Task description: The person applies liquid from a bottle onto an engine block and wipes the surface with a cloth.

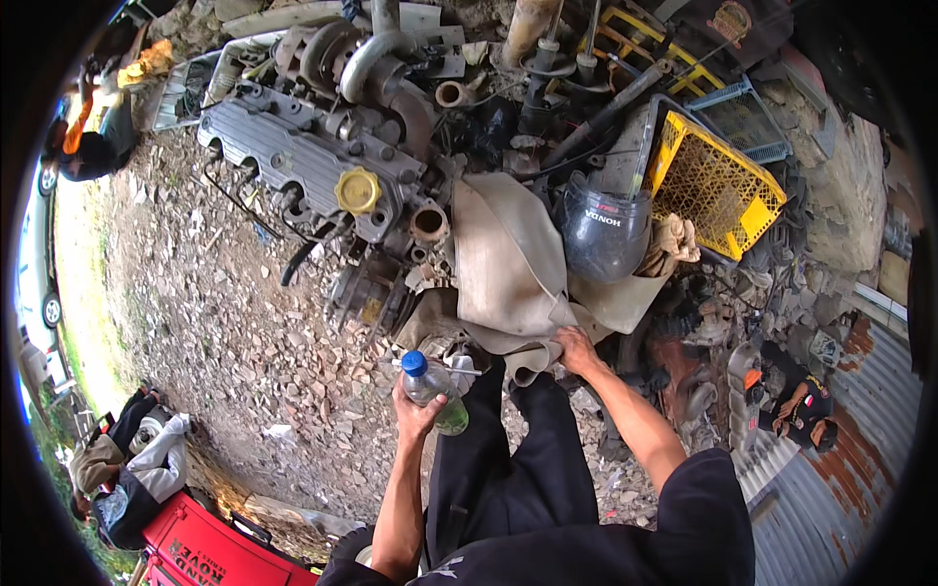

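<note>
My left hand (415, 412) is wrapped round a clear plastic bottle (428, 389) with a blue cap and some greenish liquid low in it. A thin white stick shows beside the bottle's neck; whether my fingers hold it I cannot tell. My right hand (577, 352) grips the near edge of a stiff beige sheet (510, 259), which is folded and curls at that edge. On the sheet's right part rests a dark, glossy, rounded shell (604, 234), with a crumpled brown piece (670, 242) beside it.
A grey engine (293, 151) with a yellow cap stands ahead on the left. Yellow crate (718, 186) and metal parts crowd the far right. Stony ground (234, 332) spreads left. People appear at both sides (801, 400) (137, 464), near a red vehicle (210, 547).
</note>
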Available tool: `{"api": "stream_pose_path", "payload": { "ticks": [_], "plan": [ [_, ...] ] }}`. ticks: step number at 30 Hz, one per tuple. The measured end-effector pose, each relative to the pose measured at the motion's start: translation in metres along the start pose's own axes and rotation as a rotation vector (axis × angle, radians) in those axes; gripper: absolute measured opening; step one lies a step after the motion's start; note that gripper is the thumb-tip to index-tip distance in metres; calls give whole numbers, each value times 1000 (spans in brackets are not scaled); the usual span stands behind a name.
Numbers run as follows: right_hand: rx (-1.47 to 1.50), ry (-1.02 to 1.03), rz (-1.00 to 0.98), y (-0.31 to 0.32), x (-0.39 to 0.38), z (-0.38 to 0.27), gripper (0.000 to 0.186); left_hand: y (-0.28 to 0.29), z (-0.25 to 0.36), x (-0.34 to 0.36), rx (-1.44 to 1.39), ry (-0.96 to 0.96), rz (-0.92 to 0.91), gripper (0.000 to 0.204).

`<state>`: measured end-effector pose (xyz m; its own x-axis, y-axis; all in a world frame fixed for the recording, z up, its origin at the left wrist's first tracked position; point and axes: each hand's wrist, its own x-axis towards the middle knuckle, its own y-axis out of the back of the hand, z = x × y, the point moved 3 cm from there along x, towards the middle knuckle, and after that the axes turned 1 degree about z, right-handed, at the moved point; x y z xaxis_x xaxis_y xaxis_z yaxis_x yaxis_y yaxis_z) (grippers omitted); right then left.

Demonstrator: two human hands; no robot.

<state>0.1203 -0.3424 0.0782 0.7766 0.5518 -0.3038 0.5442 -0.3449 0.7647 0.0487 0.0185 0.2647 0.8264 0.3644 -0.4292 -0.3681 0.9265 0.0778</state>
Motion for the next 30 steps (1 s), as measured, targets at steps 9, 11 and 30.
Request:
{"api": "stream_pose_path", "payload": {
  "ticks": [9,11,30],
  "plan": [
    [-345,-409,-632,-84,-125,8,32,4,-47,-87,22,83,64,62],
    [-296,-531,-779,-93,-149,17,37,11,-46,-105,63,49,58,63],
    [136,-878,-171,-4,-133,-126,59,139,60,-120,-23,-66,101,50]
  ]
}}
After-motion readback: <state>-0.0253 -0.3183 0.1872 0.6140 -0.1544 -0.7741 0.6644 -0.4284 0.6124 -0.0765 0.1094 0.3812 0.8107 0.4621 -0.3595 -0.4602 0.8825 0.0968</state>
